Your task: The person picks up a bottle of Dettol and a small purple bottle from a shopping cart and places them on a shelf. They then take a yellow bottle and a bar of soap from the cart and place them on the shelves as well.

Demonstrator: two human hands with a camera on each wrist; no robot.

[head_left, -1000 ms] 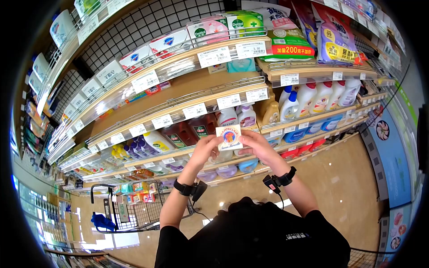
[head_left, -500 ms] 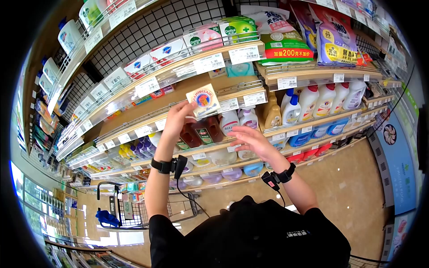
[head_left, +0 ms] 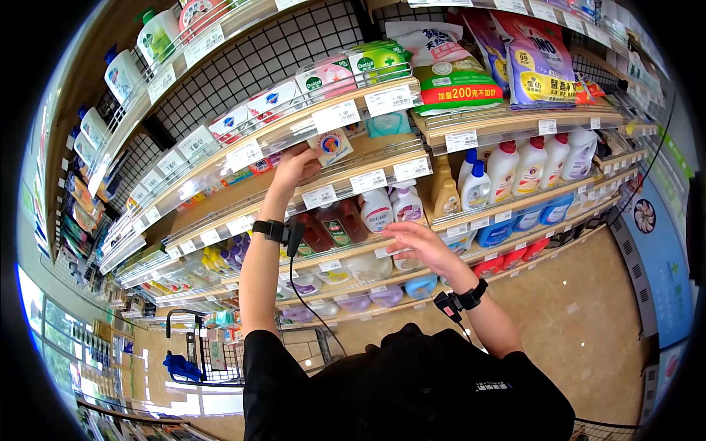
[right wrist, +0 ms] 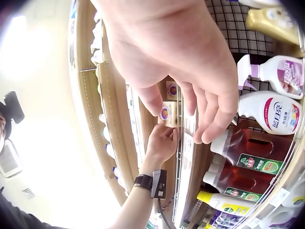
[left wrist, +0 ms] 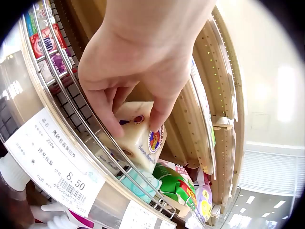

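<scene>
Head view: a person in a black top stands facing store shelving. The left hand (head_left: 294, 163) is raised to a wooden shelf (head_left: 379, 143) below a row of boxed soaps (head_left: 323, 77) and holds a small cream soap box (head_left: 329, 145) at the shelf's front edge. From here the back of the hand hides the fingers, and the box's lettering is too small to read. The right hand (head_left: 415, 246) hangs lower, in front of the brown bottles (head_left: 334, 220) and well apart from the box. Its fingers are loosely spread and it holds nothing.

Left-wrist view: this shows the grip that the head view hides. Thumb and fingers pinch the box by opposite edges. The box is tilted just behind the wire rail (left wrist: 71, 109). Whether it rests on the shelf board cannot be told. A price tag (left wrist: 52, 162) marked 8.50 hangs on the rail. The wrist is cut off at the top of the frame.

Right-wrist view: the empty right palm fills the upper frame, with its fingers apart and only slightly bent. Far behind it the left hand and the box appear small. Only this view shows a second box (right wrist: 171, 88) with a like round mark just beyond the held one. White spray bottles (right wrist: 274, 102) are cut off at the right edge.
</scene>
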